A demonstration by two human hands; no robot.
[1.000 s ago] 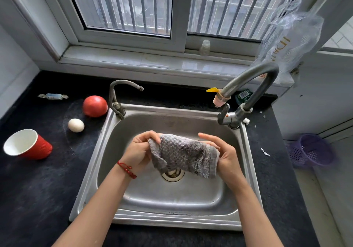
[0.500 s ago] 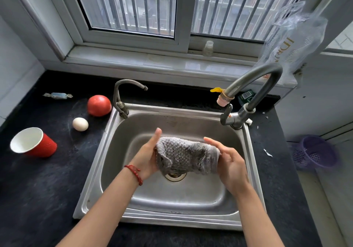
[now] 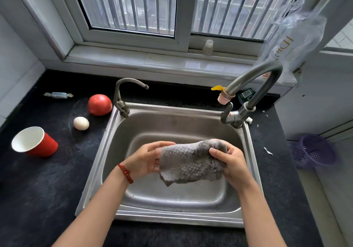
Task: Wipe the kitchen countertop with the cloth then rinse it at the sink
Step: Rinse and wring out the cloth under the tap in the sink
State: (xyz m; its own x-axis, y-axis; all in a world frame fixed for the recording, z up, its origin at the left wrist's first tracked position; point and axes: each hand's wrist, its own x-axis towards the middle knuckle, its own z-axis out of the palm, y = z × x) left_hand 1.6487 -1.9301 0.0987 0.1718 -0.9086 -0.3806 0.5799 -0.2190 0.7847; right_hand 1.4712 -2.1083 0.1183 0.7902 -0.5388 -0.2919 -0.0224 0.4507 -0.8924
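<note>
The work is at the rinsing stage: the grey cloth [image 3: 191,161] hangs over the middle of the steel sink [image 3: 107,151], held between both hands above the basin floor. The left hand [image 3: 147,160] pinches the cloth's left edge, fingers curled over the top and thumb below; the right hand [image 3: 229,162] has its fingers bunched tightly round the right end, gathering the fabric into folds. No water can be seen running from the large tap [image 3: 254,80] at the far right, nor from the small tap [image 3: 126,92] at the far left, so the next move probably calls for freeing one hand to open a tap, or for wringing the cloth if it is already wet; which applies cannot be told. The sink holds no standing water that shows. On the dark countertop [image 3: 47,189] to the left a red paper cup [image 3: 34,141] lies tipped, its white inside looking empty. A purple basket [image 3: 313,151] sits low at the far right, its contents unclear.
</note>
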